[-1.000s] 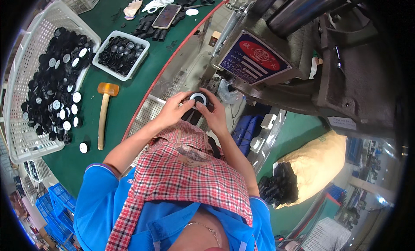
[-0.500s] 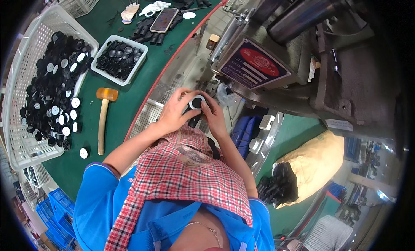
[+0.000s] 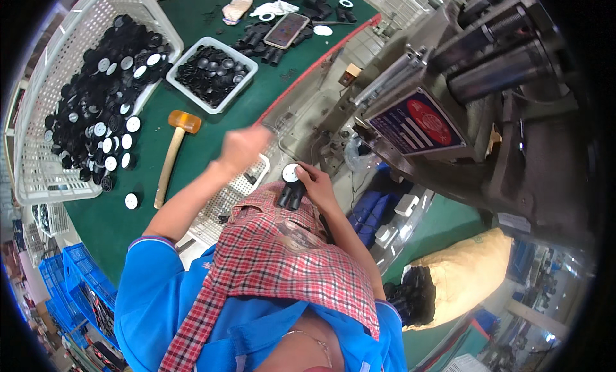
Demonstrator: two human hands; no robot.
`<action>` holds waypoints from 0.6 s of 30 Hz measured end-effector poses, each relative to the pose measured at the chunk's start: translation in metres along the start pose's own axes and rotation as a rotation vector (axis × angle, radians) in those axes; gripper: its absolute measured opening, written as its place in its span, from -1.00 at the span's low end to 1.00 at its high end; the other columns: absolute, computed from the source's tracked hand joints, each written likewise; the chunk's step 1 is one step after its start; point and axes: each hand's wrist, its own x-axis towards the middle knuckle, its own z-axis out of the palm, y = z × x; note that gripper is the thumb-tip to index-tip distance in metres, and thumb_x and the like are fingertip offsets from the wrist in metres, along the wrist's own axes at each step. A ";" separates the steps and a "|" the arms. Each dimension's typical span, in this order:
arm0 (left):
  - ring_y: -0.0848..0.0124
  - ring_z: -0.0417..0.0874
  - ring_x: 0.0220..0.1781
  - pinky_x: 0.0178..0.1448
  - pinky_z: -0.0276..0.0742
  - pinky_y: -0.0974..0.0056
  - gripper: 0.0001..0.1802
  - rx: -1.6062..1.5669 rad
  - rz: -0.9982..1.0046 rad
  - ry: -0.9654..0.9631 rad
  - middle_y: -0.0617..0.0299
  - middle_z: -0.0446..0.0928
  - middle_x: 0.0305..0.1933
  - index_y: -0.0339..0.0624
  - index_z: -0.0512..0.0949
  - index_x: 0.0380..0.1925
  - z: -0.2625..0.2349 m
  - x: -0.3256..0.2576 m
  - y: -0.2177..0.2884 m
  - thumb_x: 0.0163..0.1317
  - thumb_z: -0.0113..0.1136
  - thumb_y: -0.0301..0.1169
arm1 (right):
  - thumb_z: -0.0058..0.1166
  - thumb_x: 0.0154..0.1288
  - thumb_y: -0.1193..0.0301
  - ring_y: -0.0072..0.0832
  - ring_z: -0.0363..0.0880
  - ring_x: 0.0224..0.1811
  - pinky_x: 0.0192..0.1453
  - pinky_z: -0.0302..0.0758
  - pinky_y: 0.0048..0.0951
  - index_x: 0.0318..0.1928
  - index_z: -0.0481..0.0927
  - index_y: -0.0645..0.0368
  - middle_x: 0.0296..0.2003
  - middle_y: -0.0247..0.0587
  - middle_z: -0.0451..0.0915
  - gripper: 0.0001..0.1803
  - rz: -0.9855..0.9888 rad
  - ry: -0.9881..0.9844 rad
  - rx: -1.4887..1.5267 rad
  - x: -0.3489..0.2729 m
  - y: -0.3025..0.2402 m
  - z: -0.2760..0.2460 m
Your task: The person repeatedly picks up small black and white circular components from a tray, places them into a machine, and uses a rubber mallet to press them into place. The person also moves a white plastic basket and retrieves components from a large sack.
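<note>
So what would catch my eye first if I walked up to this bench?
Probably the big white basket heaped with black and white round caps at the far left of the green bench. Then the hands: the right hand holds a small black part with a white disc over the lap, while the left hand hovers blurred near a wooden mallet.

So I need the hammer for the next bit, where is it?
The wooden mallet lies on the green table at the person's left, between the large white basket of black parts and the left hand.
</note>
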 end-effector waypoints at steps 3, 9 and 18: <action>0.08 0.67 -0.45 -0.33 0.58 0.10 -0.73 -0.097 -0.659 0.173 -0.02 0.63 -0.40 -0.21 0.62 -0.19 -0.036 0.029 -0.055 0.36 0.00 -0.29 | 0.11 0.38 0.19 -0.57 0.54 -0.06 -0.01 0.48 -0.53 0.20 0.45 0.31 -0.06 -0.22 0.59 -0.47 0.065 0.027 0.145 -0.004 -0.004 -0.007; 0.16 0.67 -0.33 -0.23 0.58 0.12 -0.60 -0.359 -0.525 -0.014 -0.03 0.63 -0.31 -0.24 0.52 -0.04 -0.013 0.024 -0.002 0.35 0.07 -0.13 | 0.08 0.40 0.23 -0.59 0.52 -0.01 -0.07 0.52 -0.52 0.25 0.41 0.21 0.01 -0.27 0.54 -0.50 0.019 0.012 0.464 -0.016 -0.027 -0.020; 0.29 0.58 -0.02 0.06 0.45 0.28 -0.60 -0.754 -0.351 -0.295 0.02 0.55 -0.06 -0.32 0.46 0.08 0.046 0.059 0.079 0.40 0.01 -0.25 | 0.19 0.33 0.26 -0.64 0.52 -0.16 -0.12 0.48 -0.61 0.11 0.49 0.31 -0.10 -0.28 0.59 -0.54 -0.206 0.313 0.244 -0.013 -0.054 -0.044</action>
